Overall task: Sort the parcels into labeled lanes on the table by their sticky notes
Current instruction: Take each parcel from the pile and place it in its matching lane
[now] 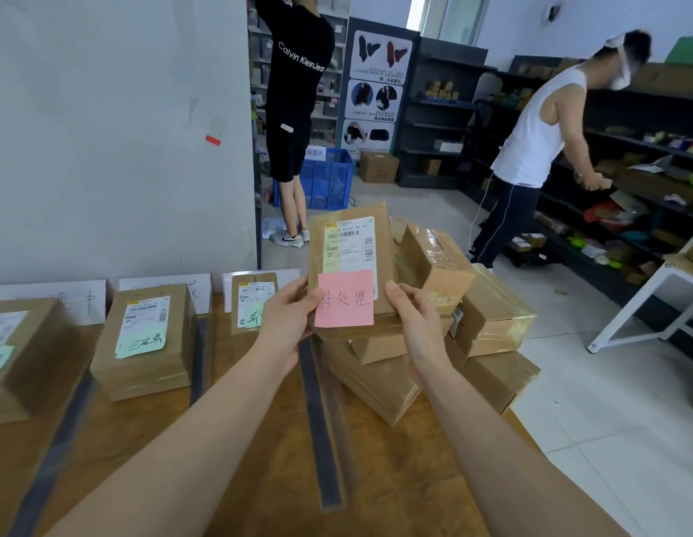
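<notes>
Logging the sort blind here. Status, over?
Left hand and right hand both grip one parcel, upright above the table. Pink sticky note faces camera. Pile of parcels right behind it, sorted stacks to the left.

A single wide-angle view from the person's head faces forward and tilts down across the bench (pixel 375 478). It sits close. Both forearms enter from the near edge, and the left hand (pixel 286 315) and right hand (pixel 414 319), holding a parcel (pixel 348 250), fill the centre. Beyond, it takes in a wall (pixel 104 129) far left and shelves (pixel 627 157) far right.
</notes>
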`<state>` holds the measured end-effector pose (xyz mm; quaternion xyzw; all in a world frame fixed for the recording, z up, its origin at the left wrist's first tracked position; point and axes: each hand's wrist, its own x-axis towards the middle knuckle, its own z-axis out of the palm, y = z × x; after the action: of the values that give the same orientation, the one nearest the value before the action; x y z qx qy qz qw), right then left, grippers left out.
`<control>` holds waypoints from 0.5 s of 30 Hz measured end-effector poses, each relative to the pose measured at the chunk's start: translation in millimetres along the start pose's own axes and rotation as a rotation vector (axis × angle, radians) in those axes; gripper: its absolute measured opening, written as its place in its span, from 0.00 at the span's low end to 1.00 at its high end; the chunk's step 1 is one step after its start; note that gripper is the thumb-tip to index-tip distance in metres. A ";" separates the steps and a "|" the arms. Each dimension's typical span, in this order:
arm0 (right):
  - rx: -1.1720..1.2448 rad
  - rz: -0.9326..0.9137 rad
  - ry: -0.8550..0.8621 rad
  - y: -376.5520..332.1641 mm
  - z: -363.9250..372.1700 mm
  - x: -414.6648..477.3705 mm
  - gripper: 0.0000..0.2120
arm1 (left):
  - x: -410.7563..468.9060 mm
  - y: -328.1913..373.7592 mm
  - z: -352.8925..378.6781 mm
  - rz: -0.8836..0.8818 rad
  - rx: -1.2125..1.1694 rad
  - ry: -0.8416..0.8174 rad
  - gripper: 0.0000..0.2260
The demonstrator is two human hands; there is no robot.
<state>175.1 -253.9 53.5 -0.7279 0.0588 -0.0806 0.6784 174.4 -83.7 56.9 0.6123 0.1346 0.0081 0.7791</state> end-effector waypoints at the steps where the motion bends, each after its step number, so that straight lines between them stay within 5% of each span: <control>1: 0.004 -0.004 -0.009 0.6 1.3 -3.7 0.24 | -5.1 1.2 -2.8 0.012 0.006 0.008 0.14; 9: 0.054 -0.029 -0.148 -7.0 8.9 -37.8 0.20 | -53.4 5.9 -23.8 0.070 -0.016 0.121 0.13; 15: 0.093 -0.027 -0.275 -4.3 19.0 -75.7 0.28 | -103.4 3.0 -50.0 0.060 -0.052 0.246 0.17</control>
<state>104.6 -220.3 53.7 -0.7006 -0.0485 0.0082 0.7118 64.2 -53.7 69.7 0.5901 0.2105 0.1100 0.7716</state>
